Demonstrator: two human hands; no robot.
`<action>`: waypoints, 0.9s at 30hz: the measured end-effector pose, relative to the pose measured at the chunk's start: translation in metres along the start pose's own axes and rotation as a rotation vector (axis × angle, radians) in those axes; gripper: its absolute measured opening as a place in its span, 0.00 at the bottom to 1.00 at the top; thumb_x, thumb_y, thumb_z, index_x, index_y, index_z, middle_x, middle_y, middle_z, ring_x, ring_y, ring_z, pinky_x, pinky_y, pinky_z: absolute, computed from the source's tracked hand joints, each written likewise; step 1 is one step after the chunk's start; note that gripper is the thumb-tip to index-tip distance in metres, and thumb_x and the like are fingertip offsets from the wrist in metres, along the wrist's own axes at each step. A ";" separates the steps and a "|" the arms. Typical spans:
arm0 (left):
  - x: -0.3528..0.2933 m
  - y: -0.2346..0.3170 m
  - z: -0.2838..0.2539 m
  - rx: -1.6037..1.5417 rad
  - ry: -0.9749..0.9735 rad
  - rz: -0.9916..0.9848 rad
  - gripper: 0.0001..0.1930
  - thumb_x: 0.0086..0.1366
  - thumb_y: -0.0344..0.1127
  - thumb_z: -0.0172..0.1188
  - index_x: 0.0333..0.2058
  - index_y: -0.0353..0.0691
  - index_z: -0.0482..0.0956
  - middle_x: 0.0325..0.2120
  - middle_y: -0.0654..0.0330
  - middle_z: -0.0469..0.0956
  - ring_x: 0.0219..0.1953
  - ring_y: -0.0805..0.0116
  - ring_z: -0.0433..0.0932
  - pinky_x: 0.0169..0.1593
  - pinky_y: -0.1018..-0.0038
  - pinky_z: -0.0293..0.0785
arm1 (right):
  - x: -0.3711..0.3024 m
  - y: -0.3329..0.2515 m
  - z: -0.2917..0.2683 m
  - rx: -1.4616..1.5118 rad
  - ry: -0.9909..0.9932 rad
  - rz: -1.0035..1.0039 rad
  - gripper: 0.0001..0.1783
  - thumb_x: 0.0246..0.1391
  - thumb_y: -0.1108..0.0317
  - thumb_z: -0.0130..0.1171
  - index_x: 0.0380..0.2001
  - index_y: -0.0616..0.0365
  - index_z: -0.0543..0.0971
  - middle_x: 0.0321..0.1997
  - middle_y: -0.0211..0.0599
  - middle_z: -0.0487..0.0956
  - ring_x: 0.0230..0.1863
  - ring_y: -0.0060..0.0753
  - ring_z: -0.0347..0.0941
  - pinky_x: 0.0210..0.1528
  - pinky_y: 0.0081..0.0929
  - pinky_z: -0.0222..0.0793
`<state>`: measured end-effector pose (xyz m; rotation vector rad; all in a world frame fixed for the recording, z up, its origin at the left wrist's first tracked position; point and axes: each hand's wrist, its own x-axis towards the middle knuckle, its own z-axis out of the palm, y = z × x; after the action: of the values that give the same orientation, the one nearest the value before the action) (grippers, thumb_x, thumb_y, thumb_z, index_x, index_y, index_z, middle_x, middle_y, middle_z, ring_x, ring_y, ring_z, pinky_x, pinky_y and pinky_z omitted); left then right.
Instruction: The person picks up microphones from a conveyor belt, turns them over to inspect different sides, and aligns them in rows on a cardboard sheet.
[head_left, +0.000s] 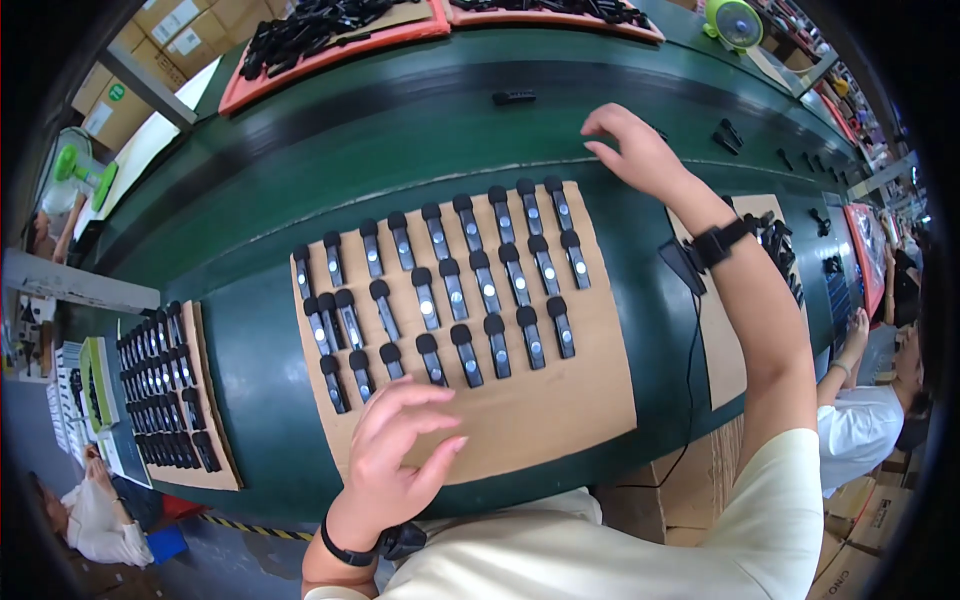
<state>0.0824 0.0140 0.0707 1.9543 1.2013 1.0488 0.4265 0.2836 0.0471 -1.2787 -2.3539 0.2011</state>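
Note:
Several small black clip-on microphones (pixel 488 287) with round foam tops lie in three rows on a brown cardboard sheet (pixel 540 420) in front of me. My left hand (pixel 395 455) hovers over the sheet's near edge, just below the lowest row, with bent fingers and thumb apart and nothing visible in them. Out over the green belt (pixel 400 140), my right hand (pixel 638 150) is stretched forward, its fingers and thumb apart and holding nothing I can see. Left of it, a lone black microphone (pixel 514 98) lies on the belt. A dark piece is partly hidden behind the right hand.
Red trays (pixel 340 45) heaped with black parts stand along the far side. More microphones (pixel 728 137) lie on the belt to the right. Further cardboard sheets with microphones lie left (pixel 225 440) and right (pixel 722 350). A black cable (pixel 690 400) hangs near my right arm. Other people sit at both sides.

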 end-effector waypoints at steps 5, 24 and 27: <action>-0.009 0.005 -0.010 0.043 0.033 -0.073 0.09 0.50 0.22 0.66 0.32 0.35 0.79 0.40 0.51 0.79 0.44 0.56 0.78 0.57 0.60 0.69 | 0.065 0.021 0.047 -0.118 0.103 -0.135 0.14 0.53 0.66 0.63 0.43 0.56 0.77 0.44 0.41 0.76 0.48 0.48 0.74 0.52 0.38 0.71; -0.011 0.007 -0.009 -0.024 0.082 0.001 0.10 0.50 0.22 0.67 0.33 0.35 0.80 0.40 0.52 0.79 0.42 0.54 0.78 0.47 0.65 0.74 | -0.024 -0.099 -0.024 0.763 -0.126 0.233 0.14 0.56 0.74 0.60 0.46 0.63 0.78 0.40 0.29 0.79 0.41 0.17 0.74 0.44 0.17 0.70; -0.006 0.010 -0.007 -0.044 0.105 0.047 0.11 0.50 0.22 0.67 0.35 0.34 0.80 0.40 0.52 0.79 0.42 0.53 0.78 0.47 0.66 0.74 | -0.078 -0.153 -0.038 0.736 -0.152 0.095 0.15 0.52 0.77 0.63 0.44 0.63 0.78 0.41 0.34 0.79 0.40 0.25 0.75 0.45 0.22 0.71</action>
<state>0.0791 0.0050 0.0801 1.9228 1.1834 1.2052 0.3640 0.1300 0.1069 -1.0144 -2.0138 1.1083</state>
